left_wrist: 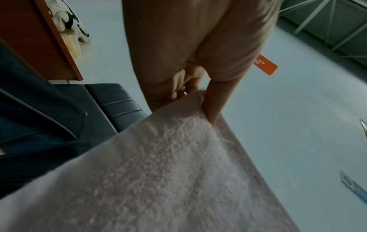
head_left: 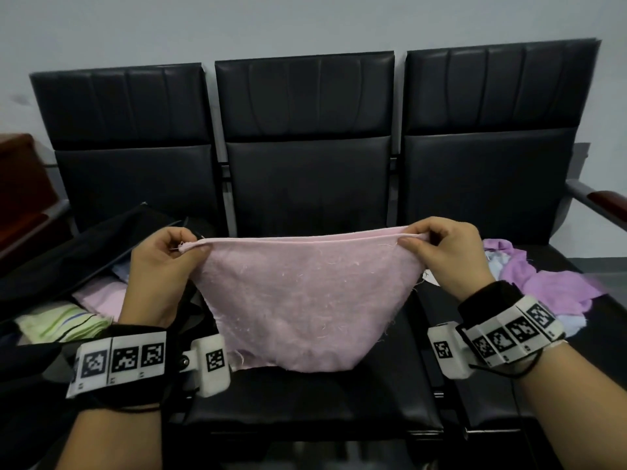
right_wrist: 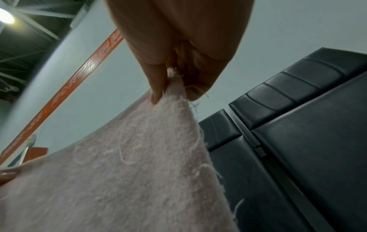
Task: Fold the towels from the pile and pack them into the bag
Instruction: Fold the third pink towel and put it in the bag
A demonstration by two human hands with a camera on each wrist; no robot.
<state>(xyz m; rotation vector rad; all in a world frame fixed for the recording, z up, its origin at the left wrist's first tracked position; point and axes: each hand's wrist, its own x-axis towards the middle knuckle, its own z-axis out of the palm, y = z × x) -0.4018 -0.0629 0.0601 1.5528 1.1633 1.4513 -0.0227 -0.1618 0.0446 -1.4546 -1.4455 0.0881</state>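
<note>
A pink towel [head_left: 298,293] hangs doubled over above the middle seat, its top edge stretched level between both hands. My left hand [head_left: 169,252] pinches the left top corner, and the left wrist view shows the thumb pressed on the towel [left_wrist: 158,172]. My right hand [head_left: 437,249] pinches the right top corner, with the towel [right_wrist: 129,164] hanging from the fingertips in the right wrist view. The dark bag [head_left: 68,266] lies open on the left seat with folded towels [head_left: 64,320] inside. The pile of purple and white towels [head_left: 543,283] lies on the right seat.
Three black padded seats [head_left: 305,184] stand joined in a row against a pale wall. A metal armrest with a wooden top [head_left: 600,201] sticks out at the far right. A brown wooden cabinet [head_left: 20,184] stands at the left.
</note>
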